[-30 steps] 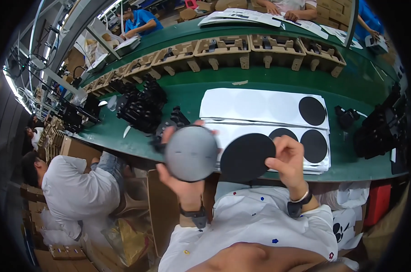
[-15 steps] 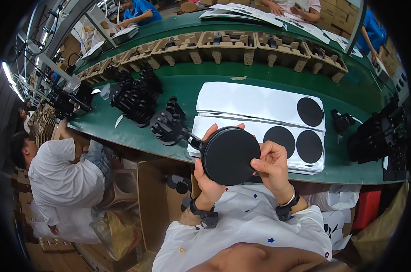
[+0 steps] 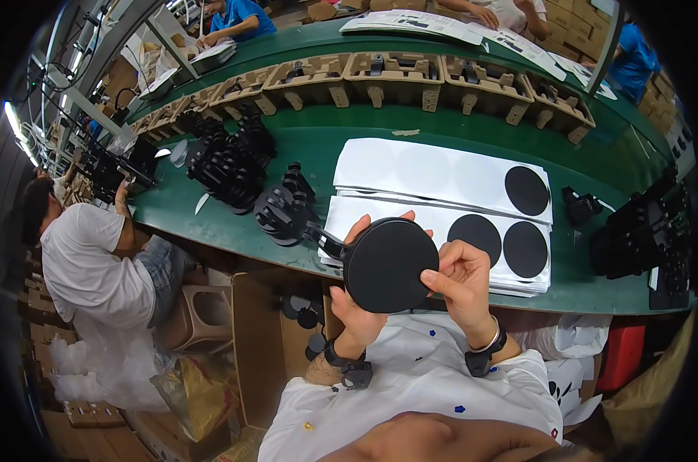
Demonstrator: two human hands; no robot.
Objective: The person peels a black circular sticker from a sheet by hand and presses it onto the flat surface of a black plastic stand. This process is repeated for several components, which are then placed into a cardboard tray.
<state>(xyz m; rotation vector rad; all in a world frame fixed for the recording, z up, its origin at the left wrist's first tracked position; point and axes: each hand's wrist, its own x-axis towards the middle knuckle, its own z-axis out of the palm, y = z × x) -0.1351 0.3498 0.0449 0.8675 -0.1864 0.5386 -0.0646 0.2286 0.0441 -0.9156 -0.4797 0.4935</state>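
A black round base [image 3: 350, 266] with a short arm on its left side is held up over the bench's near edge. My left hand [image 3: 358, 319] supports it from below and behind, closed round it, with some fingers hidden. A flat black round pad [image 3: 393, 266] covers its face. At the pad's right edge my right hand [image 3: 466, 283] pinches with thumb and curled fingers. Behind lie stacked white sheets [image 3: 411, 162] carrying a few black round pads [image 3: 527, 191]. A black round-headed part [image 3: 281, 215] stands just left of my hands.
Black parts are piled at left [image 3: 226, 165] and right [image 3: 634, 239] on the green bench [image 3: 318, 131]. Brown moulded trays [image 3: 395, 69] line its middle. An open cardboard box [image 3: 276, 346] sits below. A person in white [image 3: 95, 262] works at left; others sit across.
The pad's outline now lies nearly even with the base; earlier two offset rims showed. Both hands stay almost in place. The person at left has shifted, reaching toward the bench.
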